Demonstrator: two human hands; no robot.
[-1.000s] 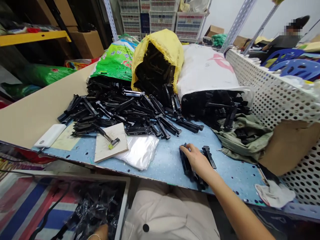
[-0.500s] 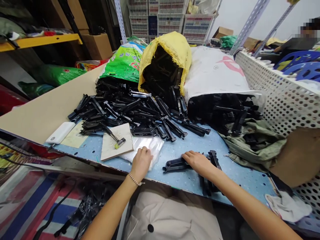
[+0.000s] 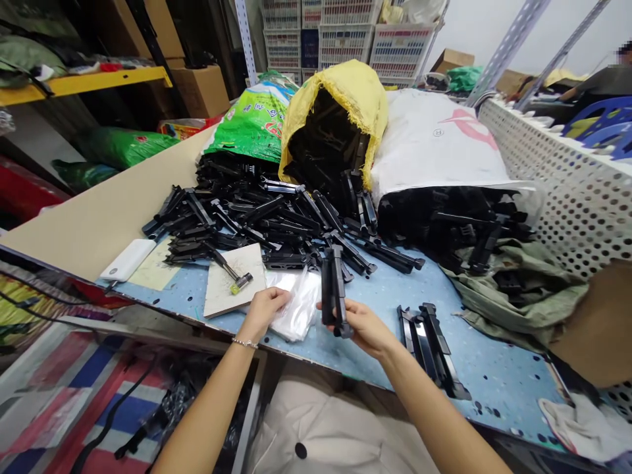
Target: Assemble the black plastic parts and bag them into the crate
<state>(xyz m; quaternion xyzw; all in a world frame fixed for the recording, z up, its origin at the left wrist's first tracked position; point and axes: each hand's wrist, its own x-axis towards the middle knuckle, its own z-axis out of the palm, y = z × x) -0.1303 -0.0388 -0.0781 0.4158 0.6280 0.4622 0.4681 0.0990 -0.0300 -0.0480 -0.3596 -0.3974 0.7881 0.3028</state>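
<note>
My left hand [image 3: 266,311] is closed, fingertips pinching the left edge of a clear plastic bag [image 3: 296,319] on the blue tabletop. Beside that bag, my right hand [image 3: 365,328] grips long black slotted parts [image 3: 333,289], held upright; whether they are one piece or two I cannot tell. Several similar black parts [image 3: 428,349] lie side by side to the right of my right hand. A hammer [image 3: 230,270] rests on a pale square board [image 3: 217,293] left of the bag. Behind it spreads a large heap of black parts [image 3: 257,217].
A green sack [image 3: 251,118], a yellow sack [image 3: 365,92] and a white sack [image 3: 419,145] stand at the back, black parts at their mouths. A white power bank [image 3: 128,259] lies at left. A perforated white panel [image 3: 557,158] borders the right side, near green cloth [image 3: 498,296].
My right hand has lifted black parts off the table and brought them left, upright beside the bag. My left hand has shifted left to the bag's edge. The view has shifted slightly.
</note>
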